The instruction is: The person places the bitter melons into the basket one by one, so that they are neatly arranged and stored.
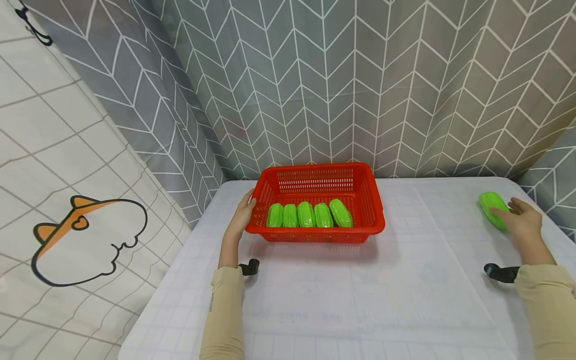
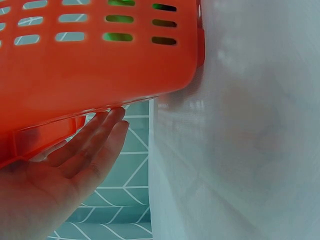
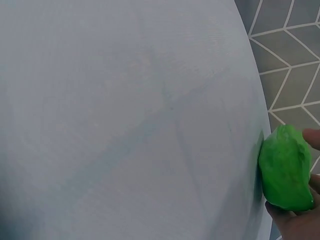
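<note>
Five green pieces (image 1: 308, 214) lie side by side in a row along the near wall of the red basket (image 1: 375, 200), which stands on the white table (image 1: 405, 300) near its far edge; a sixth piece (image 1: 492, 207) lies well apart, near the table's right edge. The left hand (image 1: 243, 212) rests against the basket's left wall; in the left wrist view its fingers (image 2: 97, 131) lie straight and close together under the rim (image 2: 75, 122), touching it rather than gripping. The right hand (image 1: 522, 220) is at the sixth piece; from the head view the fingers are loosely spread over it, and in the right wrist view a fingertip shows beyond the piece (image 3: 286, 167) and the palm below it, so the hand seems to be cupping it, though whether the fingers have truly closed round it I cannot tell; the piece looks to be on the table, not lifted.

Judging by how things lie, the filling of the basket is nearly done: five pieces are in; one is out, under the right hand; what is left is to lift that one, carry it across and set it beside the row, where the basket's back half has room.
</note>
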`<state>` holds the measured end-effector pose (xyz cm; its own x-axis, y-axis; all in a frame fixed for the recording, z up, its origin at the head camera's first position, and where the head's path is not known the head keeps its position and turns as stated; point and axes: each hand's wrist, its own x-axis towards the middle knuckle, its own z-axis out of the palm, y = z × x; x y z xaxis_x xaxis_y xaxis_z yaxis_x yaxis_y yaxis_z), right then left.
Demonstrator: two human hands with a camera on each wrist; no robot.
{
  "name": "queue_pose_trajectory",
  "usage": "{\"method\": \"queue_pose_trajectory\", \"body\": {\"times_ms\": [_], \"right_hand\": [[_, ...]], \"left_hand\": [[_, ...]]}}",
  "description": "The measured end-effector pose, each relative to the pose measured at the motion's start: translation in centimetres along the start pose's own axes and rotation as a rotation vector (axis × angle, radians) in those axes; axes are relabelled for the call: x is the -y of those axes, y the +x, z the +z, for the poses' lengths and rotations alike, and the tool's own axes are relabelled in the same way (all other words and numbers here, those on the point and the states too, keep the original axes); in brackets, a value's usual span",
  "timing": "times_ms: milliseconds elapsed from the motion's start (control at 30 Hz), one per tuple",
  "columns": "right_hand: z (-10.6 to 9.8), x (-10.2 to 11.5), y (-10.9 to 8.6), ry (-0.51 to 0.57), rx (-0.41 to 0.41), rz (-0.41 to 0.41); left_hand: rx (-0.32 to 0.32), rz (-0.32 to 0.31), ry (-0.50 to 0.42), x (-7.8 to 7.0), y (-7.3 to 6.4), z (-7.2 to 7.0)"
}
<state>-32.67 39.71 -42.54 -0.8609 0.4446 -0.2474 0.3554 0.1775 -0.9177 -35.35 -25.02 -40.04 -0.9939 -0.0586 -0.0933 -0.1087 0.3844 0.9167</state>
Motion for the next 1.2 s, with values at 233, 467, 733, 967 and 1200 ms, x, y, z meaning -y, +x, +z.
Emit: {"method": "queue_pose_trajectory", "body": {"times_ms": [233,467,733,967,1200], "right_hand": [[0.0,-0.7,0.4,0.007,-0.001,0.012],[0.2,-0.8,0.4,0.038,-0.024,0.023],[1.3,-0.1,-0.1,0.074,-0.011,0.000],[2.2,0.3,0.2,0.074,0.002,-0.027],[3.2,1.7,-0.1,0.081,0.010,-0.035]], "left_hand": [[0.003,-0.015,-0.003,0.0,-0.1,0.2],[0.009,-0.002,-0.003,0.0,-0.1,0.2],[0.007,-0.009,-0.013,0.0,-0.1,0.1],[0.006,-0.011,-0.017,0.0,-0.1,0.1],[0.001,-0.014,-0.013,-0.3,-0.2,0.1]]}}
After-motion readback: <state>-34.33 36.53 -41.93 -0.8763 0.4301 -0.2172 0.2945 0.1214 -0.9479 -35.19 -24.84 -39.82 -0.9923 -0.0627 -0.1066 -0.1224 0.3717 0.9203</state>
